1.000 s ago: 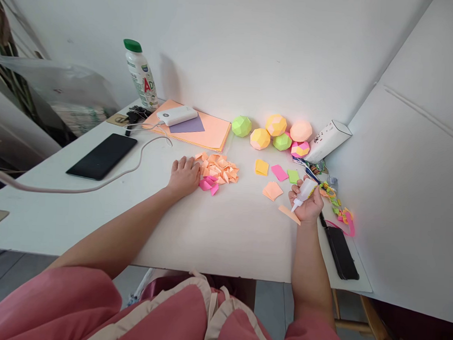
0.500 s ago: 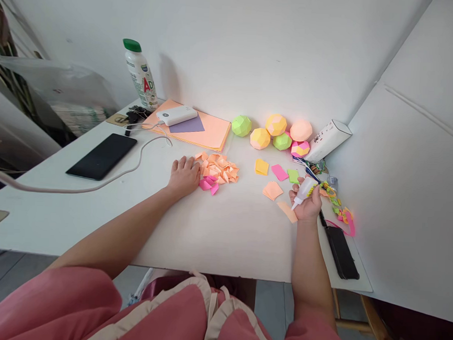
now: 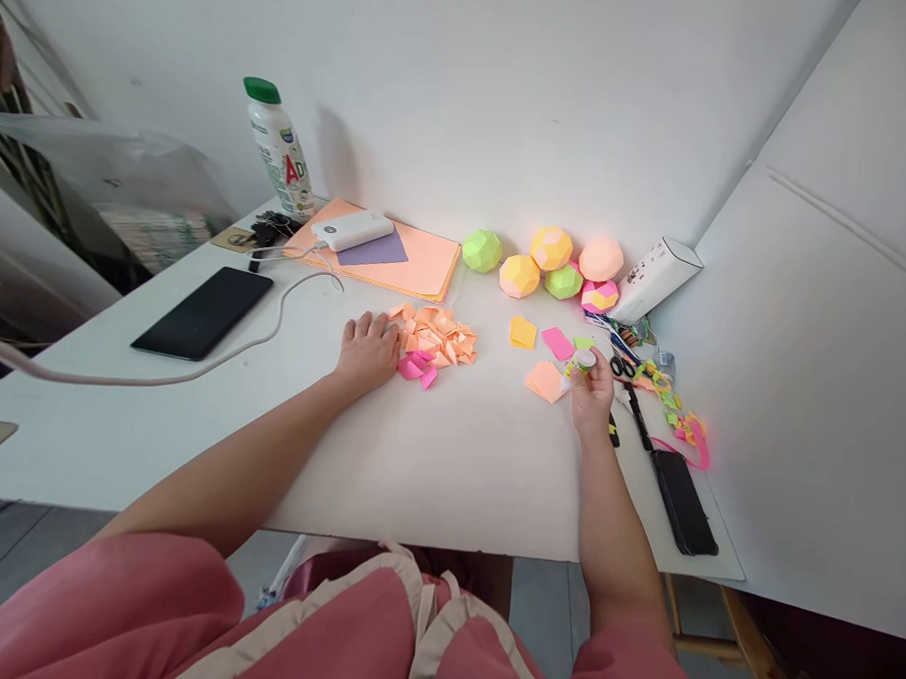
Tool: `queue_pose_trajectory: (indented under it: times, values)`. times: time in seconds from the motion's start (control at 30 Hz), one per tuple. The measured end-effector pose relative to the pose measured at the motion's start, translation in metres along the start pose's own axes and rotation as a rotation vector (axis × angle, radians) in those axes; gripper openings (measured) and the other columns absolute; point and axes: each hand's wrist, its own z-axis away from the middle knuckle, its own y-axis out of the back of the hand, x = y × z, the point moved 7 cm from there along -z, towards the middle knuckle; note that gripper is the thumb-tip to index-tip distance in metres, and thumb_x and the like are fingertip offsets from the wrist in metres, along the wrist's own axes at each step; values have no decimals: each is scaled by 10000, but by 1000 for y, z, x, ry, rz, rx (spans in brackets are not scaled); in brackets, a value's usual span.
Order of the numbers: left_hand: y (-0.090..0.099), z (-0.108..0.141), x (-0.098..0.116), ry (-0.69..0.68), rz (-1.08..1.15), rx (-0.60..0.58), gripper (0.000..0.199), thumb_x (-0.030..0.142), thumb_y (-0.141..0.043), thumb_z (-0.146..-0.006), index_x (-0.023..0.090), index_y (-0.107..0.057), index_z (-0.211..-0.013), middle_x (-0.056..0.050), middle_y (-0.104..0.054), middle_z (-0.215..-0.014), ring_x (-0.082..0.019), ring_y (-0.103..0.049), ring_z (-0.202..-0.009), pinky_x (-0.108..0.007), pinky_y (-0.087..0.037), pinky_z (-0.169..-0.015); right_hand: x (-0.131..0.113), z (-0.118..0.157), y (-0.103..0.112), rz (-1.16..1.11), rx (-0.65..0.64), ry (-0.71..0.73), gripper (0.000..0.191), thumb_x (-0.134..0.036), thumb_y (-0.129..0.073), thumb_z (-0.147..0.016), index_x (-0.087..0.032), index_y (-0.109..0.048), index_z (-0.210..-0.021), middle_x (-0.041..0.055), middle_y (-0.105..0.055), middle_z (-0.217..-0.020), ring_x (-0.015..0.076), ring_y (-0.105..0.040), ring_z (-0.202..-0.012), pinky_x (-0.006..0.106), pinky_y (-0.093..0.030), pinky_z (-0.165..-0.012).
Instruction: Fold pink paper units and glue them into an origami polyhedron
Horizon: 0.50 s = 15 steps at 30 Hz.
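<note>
My left hand [image 3: 368, 353] rests on the table with its fingers slightly spread, touching the left edge of a pile of folded orange paper pieces [image 3: 438, 336]. Pink pieces [image 3: 420, 366] lie just in front of that pile. My right hand [image 3: 593, 386] grips a small glue bottle [image 3: 581, 362], its round base turned up and its tip down near the orange paper squares [image 3: 545, 381]. Behind are yellow squares [image 3: 522, 333], pink squares [image 3: 557, 344] and partly covered green ones [image 3: 584, 342].
Several paper balls [image 3: 551, 249] and a white box [image 3: 660, 278] stand along the wall. Scissors [image 3: 623, 367] and a black phone [image 3: 684, 502] lie at the right. A tablet [image 3: 204, 313], cable, power bank [image 3: 353, 230] and bottle [image 3: 281, 152] are at the left.
My right hand has moved left and turned over with the glue bottle, uncovering the scissors. The single orange piece that lay in front of the squares no longer shows. My left hand has stayed still.
</note>
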Motion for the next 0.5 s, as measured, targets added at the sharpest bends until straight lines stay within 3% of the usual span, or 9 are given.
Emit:
queue_pose_trajectory:
  times: [0.2, 0.5]
  values:
    - [1, 0, 0, 4, 8, 1, 480, 275, -269, -877, 137, -532, -1254, -185, -441, -1382, -353, -320, -1307, -550, -222, -1033, 23, 0, -3, 16, -99, -219, 477, -288, -750, -619, -252, -570, -1058, 28, -634, -1066, 185, -605, -968, 381, -483, -907]
    - [0, 0, 0, -2, -15, -4, 489, 282, -242, -887, 121, -545, -1235, -190, -449, -1365, -355, -327, -1295, -535, -234, -1030, 30, 4, -4, -25, -111, -362, 377, -315, -763, -612, -240, -567, -925, -13, -617, -879, 150, -611, -787, 371, -523, -806]
